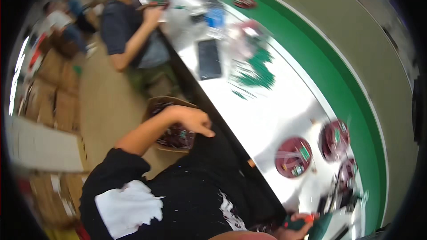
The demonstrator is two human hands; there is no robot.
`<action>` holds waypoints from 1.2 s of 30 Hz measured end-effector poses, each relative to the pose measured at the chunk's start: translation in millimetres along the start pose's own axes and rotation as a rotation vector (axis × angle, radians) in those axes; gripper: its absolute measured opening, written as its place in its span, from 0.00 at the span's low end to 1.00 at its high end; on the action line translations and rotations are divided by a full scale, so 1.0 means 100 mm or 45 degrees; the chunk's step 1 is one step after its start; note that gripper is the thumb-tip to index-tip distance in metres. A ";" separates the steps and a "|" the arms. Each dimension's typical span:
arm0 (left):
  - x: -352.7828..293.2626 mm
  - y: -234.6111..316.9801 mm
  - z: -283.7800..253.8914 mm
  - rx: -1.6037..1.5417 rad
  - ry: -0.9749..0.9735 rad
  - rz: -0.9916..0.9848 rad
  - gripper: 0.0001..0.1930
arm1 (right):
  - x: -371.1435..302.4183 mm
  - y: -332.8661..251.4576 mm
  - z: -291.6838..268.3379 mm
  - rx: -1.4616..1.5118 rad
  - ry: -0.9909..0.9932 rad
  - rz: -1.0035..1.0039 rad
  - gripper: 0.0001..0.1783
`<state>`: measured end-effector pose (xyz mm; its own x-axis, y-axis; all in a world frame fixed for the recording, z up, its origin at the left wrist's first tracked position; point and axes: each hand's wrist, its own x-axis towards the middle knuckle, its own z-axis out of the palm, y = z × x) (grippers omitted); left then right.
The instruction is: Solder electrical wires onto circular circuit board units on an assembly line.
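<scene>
My left hand (194, 120) hangs over my lap, beside a cardboard box (153, 109) that holds dark red items in clear wrap. Its fingers are curled in, with one digit pointing down, and nothing shows in them. At the lower right, by the near edge of the white table (271, 115), my right hand (299, 232) closes around a dark hand tool (291, 223) with orange-red parts. Blur hides the tool's exact kind. Close to that hand lie dark tools (331, 202). A dark red disc (291, 146) with small green parts lies farther up the table.
More dark red discs (334, 140) lie near the green border strip (371, 129). Green wire-like strips (257, 73), a black phone (209, 59) and a blue-capped bottle (215, 13) are farther along. Another person (129, 31) works there. Cardboard boxes (55, 89) are stacked at left.
</scene>
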<state>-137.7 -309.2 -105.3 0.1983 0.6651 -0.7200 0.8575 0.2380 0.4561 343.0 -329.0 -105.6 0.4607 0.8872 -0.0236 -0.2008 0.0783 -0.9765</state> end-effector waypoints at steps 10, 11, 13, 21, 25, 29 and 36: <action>0.21 1.03 -0.77 0.015 0.862 0.664 0.11 | 0.00 0.04 0.00 0.001 -0.261 -0.295 0.24; 0.36 1.01 -0.77 0.200 1.236 0.715 0.08 | 0.01 0.03 0.01 0.013 -0.271 -0.299 0.24; 0.57 1.01 -0.85 0.175 1.240 0.733 0.07 | 0.02 0.03 0.01 0.018 -0.258 -0.309 0.24; 0.86 1.06 -1.07 0.165 1.109 0.757 0.06 | 0.02 0.05 -0.03 0.050 -0.279 -0.317 0.24; 0.86 1.11 -1.08 0.280 0.988 0.641 0.06 | 0.00 0.03 0.00 0.032 -0.270 -0.301 0.24; 0.87 1.23 -1.11 0.526 0.877 0.546 0.07 | -0.03 0.01 -0.05 -0.037 -0.212 -0.314 0.24; 0.50 1.74 -0.96 0.470 0.891 0.709 0.06 | 0.00 0.08 -0.01 0.011 -0.286 -0.247 0.29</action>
<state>-23.8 -166.6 -11.9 0.3960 0.9149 0.0788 0.8451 -0.3966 0.3585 342.2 -328.7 -113.5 0.2882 0.9337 0.2125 -0.1358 0.2595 -0.9561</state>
